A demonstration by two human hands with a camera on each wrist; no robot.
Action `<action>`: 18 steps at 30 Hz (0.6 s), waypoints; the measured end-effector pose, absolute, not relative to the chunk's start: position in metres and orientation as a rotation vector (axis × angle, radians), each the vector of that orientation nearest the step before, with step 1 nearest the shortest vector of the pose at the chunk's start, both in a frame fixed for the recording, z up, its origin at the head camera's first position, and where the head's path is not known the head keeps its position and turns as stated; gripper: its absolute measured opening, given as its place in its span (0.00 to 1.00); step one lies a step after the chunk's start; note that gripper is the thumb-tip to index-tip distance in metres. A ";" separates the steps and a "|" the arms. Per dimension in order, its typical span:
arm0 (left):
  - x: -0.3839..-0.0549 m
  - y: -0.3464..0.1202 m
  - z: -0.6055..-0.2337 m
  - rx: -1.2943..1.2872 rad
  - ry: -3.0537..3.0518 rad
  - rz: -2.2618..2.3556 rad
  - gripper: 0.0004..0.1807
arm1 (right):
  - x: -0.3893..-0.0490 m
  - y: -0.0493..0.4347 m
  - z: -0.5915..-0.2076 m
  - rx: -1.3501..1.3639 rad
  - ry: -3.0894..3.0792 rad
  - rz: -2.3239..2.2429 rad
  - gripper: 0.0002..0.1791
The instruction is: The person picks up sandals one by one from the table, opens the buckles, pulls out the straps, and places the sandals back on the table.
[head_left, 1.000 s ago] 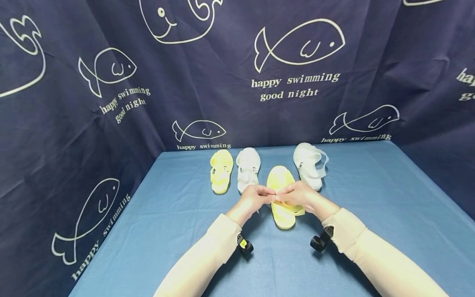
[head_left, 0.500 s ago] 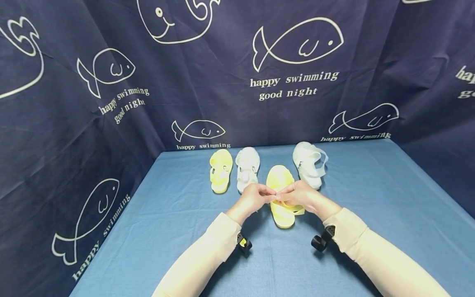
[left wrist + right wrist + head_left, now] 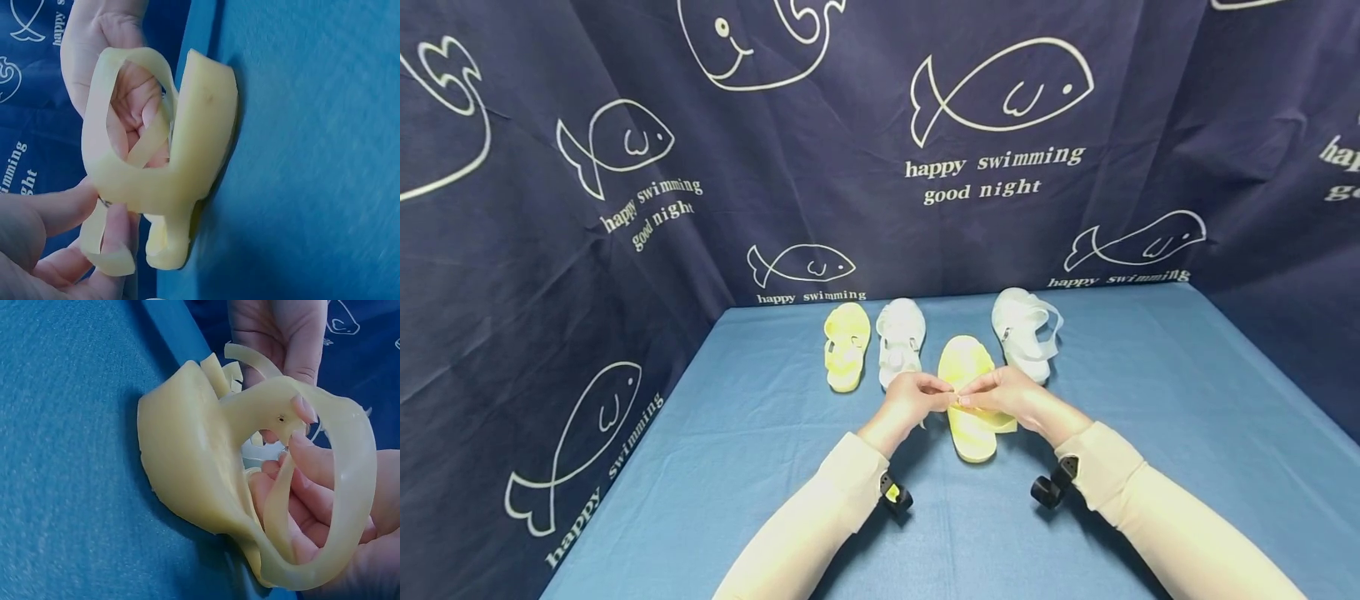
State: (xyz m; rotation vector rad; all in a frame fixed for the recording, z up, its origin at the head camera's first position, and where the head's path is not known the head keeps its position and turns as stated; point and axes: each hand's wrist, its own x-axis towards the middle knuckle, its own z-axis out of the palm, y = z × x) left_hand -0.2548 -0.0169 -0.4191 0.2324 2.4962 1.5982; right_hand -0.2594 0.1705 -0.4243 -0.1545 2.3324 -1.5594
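Observation:
A yellow sandal (image 3: 973, 444) lies on the blue cloth below both hands, its heel strap (image 3: 94, 134) raised in a loop. The person's left hand (image 3: 908, 407) pinches the strap at its small metal buckle (image 3: 105, 202), and a loose strap end (image 3: 115, 262) hangs across the fingers. Reaching in from the other side, the right hand (image 3: 1013, 397) pinches a strap (image 3: 279, 515) inside the loop, thumb and finger close to the left fingertips. In the right wrist view the sandal's heel (image 3: 181, 444) rests on the cloth. Fingers partly hide the buckle.
Behind the hands stand another yellow sandal (image 3: 847, 346), a white sandal (image 3: 901, 329) beside it, and a second white sandal (image 3: 1018, 329) to the right with its strap loose. A navy curtain (image 3: 880, 167) rises along the back edge of the blue-covered table (image 3: 760, 475).
Both hands stay over the yellow sandal with almost no shift. The right fingertips have moved very slightly at the strap; the other sandals have not moved.

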 end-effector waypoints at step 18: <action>-0.252 -0.017 -0.426 0.067 2.419 1.791 0.05 | -0.257 0.169 -0.421 -0.073 2.376 -1.626 0.16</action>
